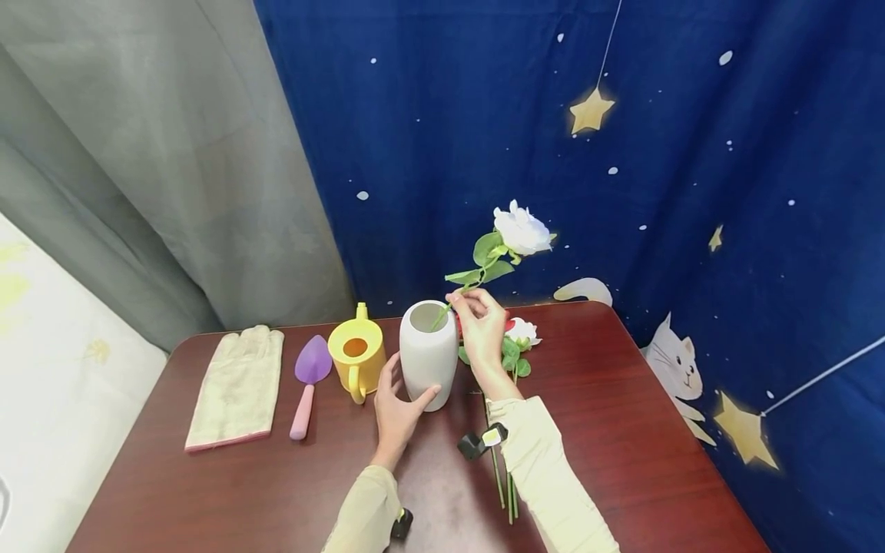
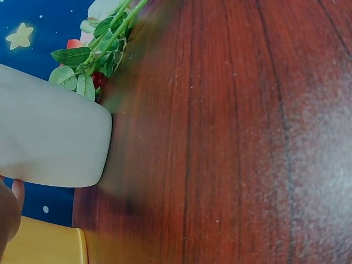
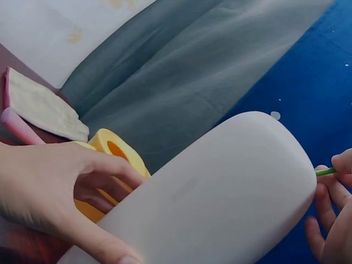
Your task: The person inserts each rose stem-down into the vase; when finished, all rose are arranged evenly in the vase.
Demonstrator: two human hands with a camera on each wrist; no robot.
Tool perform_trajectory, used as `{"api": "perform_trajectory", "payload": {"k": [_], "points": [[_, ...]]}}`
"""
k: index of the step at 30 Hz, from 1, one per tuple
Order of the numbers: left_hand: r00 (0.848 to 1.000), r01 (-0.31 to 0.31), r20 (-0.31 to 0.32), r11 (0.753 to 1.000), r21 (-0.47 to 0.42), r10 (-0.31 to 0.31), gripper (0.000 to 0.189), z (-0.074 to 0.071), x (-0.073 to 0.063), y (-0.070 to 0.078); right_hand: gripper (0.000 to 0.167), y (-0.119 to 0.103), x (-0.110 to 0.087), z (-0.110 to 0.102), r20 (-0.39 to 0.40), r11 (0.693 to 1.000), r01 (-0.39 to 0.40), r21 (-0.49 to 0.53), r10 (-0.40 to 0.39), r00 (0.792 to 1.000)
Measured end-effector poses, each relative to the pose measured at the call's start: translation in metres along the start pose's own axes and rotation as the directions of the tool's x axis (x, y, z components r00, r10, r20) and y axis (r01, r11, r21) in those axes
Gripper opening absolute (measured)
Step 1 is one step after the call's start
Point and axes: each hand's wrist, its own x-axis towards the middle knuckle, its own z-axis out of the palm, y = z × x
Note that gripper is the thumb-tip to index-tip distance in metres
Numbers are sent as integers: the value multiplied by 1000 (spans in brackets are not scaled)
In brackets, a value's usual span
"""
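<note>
A white vase (image 1: 429,365) stands upright on the table, its round mouth facing up. My left hand (image 1: 399,415) holds it low on the near side, thumb across the front and fingers round the left; the right wrist view shows this left hand (image 3: 71,192) against the vase (image 3: 220,192). Between thumb and fingertips, my right hand (image 1: 482,330) pinches the green stem of a white rose (image 1: 522,230). The stem's lower end reaches into the vase mouth, while the bloom leans up to the right. In the right wrist view, the pinched stem (image 3: 325,171) shows at the vase rim.
More flowers lie right of the vase, partly under my right forearm, with a white bloom (image 1: 523,332), some red and long stems (image 1: 512,499). To the left are a yellow watering can (image 1: 373,369), a purple trowel with a pink handle (image 1: 302,415) and cream gloves (image 1: 235,392). Curtains hang behind the table.
</note>
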Motion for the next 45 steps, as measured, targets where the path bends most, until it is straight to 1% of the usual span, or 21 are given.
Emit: {"api": "perform_trajectory", "payload": {"k": [4, 5, 7, 11, 15, 18, 21, 25, 27, 28, 30, 33, 35, 40, 42, 43, 44, 45], "points": [[1000, 3, -2, 1000, 3, -3, 87, 3, 1, -19, 14, 3, -2, 2, -28, 999, 11, -53, -12, 1000], [1000, 6, -2, 1000, 6, -6, 87, 3, 1, -20, 14, 7, -2, 2, -30, 998, 6, -68, -9, 1000], [1000, 15, -1, 1000, 14, -15, 87, 3, 0, -22, 15, 16, -1, 1, -23, 995, -18, -100, 16, 1000], [1000, 18, 2, 1000, 21, -18, 86, 3, 0, -22, 25, 36, 2, -1, 25, 984, -103, -147, 107, 994], [1000, 22, 4, 1000, 22, -22, 85, 4, 1, -21, 34, 42, -1, -5, 85, 972, -158, -173, 175, 981], [1000, 25, 12, 1000, 19, -26, 86, 4, 2, -22, 37, 46, -5, -10, 109, 969, -192, -158, 210, 972], [1000, 14, 9, 1000, 15, -15, 85, 3, 0, -20, 36, 53, -9, -17, 97, 964, -241, -115, 252, 963], [1000, -7, -5, 1000, 8, 7, 83, -1, -5, -4, 37, 63, -13, -30, 76, 937, -348, 19, 345, 935], [1000, -6, -2, 1000, 5, 6, 82, -2, -6, 6, 36, 69, -14, -40, 63, 921, -386, 51, 383, 922], [1000, -2, 3, 1000, 8, 2, 82, -2, -6, 11, 35, 72, -14, -46, 59, 917, -395, 55, 392, 918], [1000, 6, 11, 1000, 2, -6, 82, -2, -4, 14, 33, 78, -12, -59, 50, 914, -405, 27, 403, 914], [1000, 12, 9, 1000, -1, -12, 82, -1, -2, 17, 29, 89, -9, -81, 38, 901, -434, -22, 434, 900], [1000, 10, 5, 1000, -8, -10, 81, -1, -1, 16, 26, 98, -9, -95, 20, 882, -469, -39, 470, 882], [1000, 7, 4, 1000, -13, -7, 81, -1, -1, 15, 23, 119, -9, -125, -65, 836, -539, -104, 535, 842], [1000, 8, 4, 1000, -11, -8, 81, -1, -1, 15, 24, 125, -10, -133, -90, 824, -545, -154, 537, 839], [1000, 7, 4, 1000, -9, -7, 81, -1, -1, 15, 24, 127, -10, -136, -102, 818, -537, -205, 528, 843], [1000, 8, 5, 1000, -8, -8, 81, -1, -1, 15, 25, 129, -10, -138, -109, 807, -521, -277, 513, 852], [1000, 8, 6, 1000, -8, -8, 81, -1, -2, 15, 25, 131, -9, -140, -109, 791, -501, -353, 497, 861]]}}
